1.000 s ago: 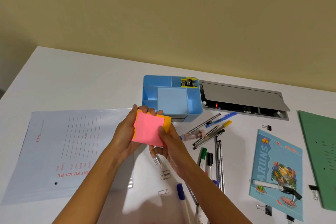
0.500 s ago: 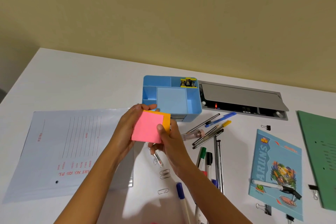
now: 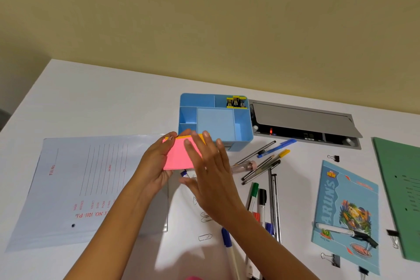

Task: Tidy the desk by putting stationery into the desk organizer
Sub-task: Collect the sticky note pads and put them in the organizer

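Your left hand (image 3: 154,166) grips the pad (image 3: 178,157) by its left edge. Your right hand (image 3: 211,179) lies against the pad's right side with fingers straight, grasping nothing. The pad sits just in front of the organizer (image 3: 244,125); pens (image 3: 261,161) lie front-right of the organizer.

A pale blue file folder (image 3: 68,188), printed in red, is laid flat on the left of the white tabletop (image 3: 102,102). A grey hatch (image 3: 300,118) is set into the tabletop near the yellowish wall (image 3: 204,18), with its lid opened over a dark recess. A blue notebook (image 3: 341,193) and a green folder (image 3: 400,188) are placed at the right.
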Action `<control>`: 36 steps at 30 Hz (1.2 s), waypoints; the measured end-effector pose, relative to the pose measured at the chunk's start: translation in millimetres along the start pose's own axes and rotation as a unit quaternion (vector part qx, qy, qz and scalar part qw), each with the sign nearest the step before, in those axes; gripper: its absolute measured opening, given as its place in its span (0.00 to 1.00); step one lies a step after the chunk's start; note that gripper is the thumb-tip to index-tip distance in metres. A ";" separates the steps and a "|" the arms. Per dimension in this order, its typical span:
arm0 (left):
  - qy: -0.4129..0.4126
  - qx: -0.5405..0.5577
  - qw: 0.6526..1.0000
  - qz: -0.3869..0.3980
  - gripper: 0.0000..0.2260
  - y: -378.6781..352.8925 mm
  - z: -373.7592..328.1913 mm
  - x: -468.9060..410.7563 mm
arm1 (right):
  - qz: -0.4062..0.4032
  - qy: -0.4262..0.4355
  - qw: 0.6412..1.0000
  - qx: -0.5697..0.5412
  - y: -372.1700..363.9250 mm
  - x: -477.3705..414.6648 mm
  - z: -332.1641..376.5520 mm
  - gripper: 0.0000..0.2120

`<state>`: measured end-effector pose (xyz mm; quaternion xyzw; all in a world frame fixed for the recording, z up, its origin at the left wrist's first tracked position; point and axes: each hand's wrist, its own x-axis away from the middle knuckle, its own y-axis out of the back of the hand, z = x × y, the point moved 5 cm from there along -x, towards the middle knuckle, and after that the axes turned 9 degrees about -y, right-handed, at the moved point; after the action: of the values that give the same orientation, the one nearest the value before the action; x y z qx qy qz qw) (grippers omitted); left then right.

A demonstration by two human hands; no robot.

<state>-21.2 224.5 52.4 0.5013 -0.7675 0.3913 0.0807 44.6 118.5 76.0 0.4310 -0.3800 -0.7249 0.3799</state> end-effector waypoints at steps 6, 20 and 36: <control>0.095 0.003 0.995 -0.031 0.10 -2.7 5.9 1.0 | -0.078 0.048 0.996 0.004 -5.1 2.6 -7.6 0.17; -0.227 -0.425 0.875 0.043 0.09 -4.8 -17.9 -1.0 | 0.046 -0.272 0.929 -0.246 0.9 -35.2 -46.3 0.15; -0.412 -0.451 0.792 -0.004 0.13 -16.0 -36.0 11.6 | -0.055 0.038 0.996 -0.061 46.1 -98.7 -40.7 0.04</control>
<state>-23.1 237.8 91.3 0.5250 -0.8152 -0.2433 -0.0252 125.6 176.6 135.9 0.4550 -0.2957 -0.7495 0.3792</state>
